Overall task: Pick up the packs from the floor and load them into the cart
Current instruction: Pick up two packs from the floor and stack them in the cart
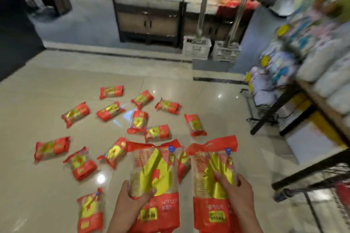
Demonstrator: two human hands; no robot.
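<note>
Two red-and-gold packs are held up in front of me. My left hand (130, 200) grips the left pack (154, 174) near its lower half, thumb on the front. My right hand (236, 193) grips the right pack (213, 172), fingers curled across its gold panel. Several more packs of the same kind lie scattered on the shiny tiled floor, among them one at the far left (51, 147), one near my left arm (90, 212) and one further back (111, 91). The black wire cart (322, 181) shows at the lower right edge, with something red inside.
A display table (310, 149) with black legs stands on the right, stacked with pale packaged goods. A wooden cabinet (149, 22) and two white crates (197, 47) stand at the back. A dark mat borders the floor at the left.
</note>
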